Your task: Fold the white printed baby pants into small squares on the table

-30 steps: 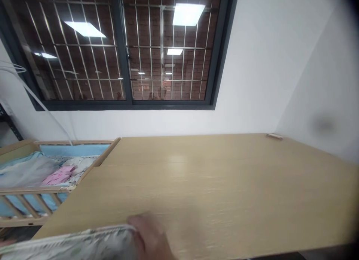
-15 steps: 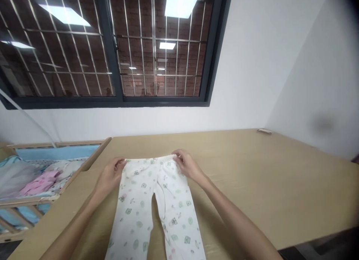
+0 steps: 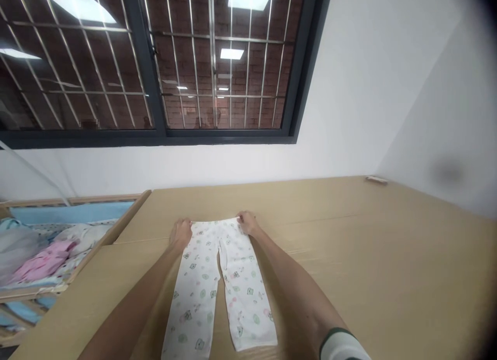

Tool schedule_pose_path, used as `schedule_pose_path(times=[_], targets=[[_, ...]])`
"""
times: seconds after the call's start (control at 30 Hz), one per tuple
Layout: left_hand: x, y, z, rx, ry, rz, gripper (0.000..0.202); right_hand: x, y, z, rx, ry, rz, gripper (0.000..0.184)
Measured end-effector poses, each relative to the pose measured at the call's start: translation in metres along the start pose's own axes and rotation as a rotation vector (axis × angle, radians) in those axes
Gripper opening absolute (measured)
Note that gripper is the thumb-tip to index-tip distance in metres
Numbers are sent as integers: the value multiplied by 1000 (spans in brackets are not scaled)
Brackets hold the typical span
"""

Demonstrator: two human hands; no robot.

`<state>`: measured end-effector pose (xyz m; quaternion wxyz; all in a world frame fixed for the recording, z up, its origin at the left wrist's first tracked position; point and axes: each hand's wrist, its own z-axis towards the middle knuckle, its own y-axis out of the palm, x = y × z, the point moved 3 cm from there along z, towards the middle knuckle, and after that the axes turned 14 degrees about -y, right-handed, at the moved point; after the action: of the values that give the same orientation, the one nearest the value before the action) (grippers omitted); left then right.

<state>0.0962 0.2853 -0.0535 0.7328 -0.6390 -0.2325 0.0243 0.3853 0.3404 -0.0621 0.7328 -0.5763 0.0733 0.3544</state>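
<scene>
A pair of small white trousers [image 3: 202, 277] with a green and pink animal print lies over the tan table, waistband at the far end and legs toward me. The left corner of the waistband is pinched by my left hand [image 3: 181, 232]. At the opposite corner, my right hand [image 3: 247, 222] grips the waistband between thumb and fingers. Both legs are spread flat and slightly apart, and the left leg's hem runs out at the bottom of the view.
The tan table [image 3: 330, 256] meets a white wall with a barred window [image 3: 217, 65] above it. On the left stands a wooden cot [image 3: 124, 215] with blue lining, a pink cloth [image 3: 46, 259] and other bedding. A small flat object [image 3: 376, 180] lies at the table's far right corner.
The trousers have moved farther from me across the table, with both hands still on the waistband. More of the legs now shows, including the right hem. My view has shifted slightly.
</scene>
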Motion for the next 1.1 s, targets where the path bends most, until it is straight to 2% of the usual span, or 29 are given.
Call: schedule_pose_path(times=[0.17,0.27,0.37,0.43,0.53,0.57,0.67,0.77,0.83,0.97,1.1], targets=[[6,1,2,-20,-39,63,29,11,10,4,-52,41,6,16],[16,-11,-6,-18,-32,75,29,13,12,6,-76,47,41,18],[36,-28,-28,7,2,77,30,14,9,8,-83,51,86,14],[56,-36,-58,3,81,70,34,15,6,9,-76,56,120,11],[89,-35,-130,-117,307,52,28,18,3,11,-63,66,174,10],[98,-32,-158,-180,380,50,28,18,2,11,-58,70,190,10],[117,-17,-235,-388,573,100,48,20,1,11,-46,85,229,9],[123,-4,-277,-487,624,188,56,20,2,9,-31,99,262,10],[124,0,-286,-498,606,203,49,19,2,7,-19,107,283,11],[118,-3,-280,-513,596,144,31,16,3,6,19,126,323,11],[97,-16,-269,-556,552,-49,23,5,4,13,87,146,348,16]])
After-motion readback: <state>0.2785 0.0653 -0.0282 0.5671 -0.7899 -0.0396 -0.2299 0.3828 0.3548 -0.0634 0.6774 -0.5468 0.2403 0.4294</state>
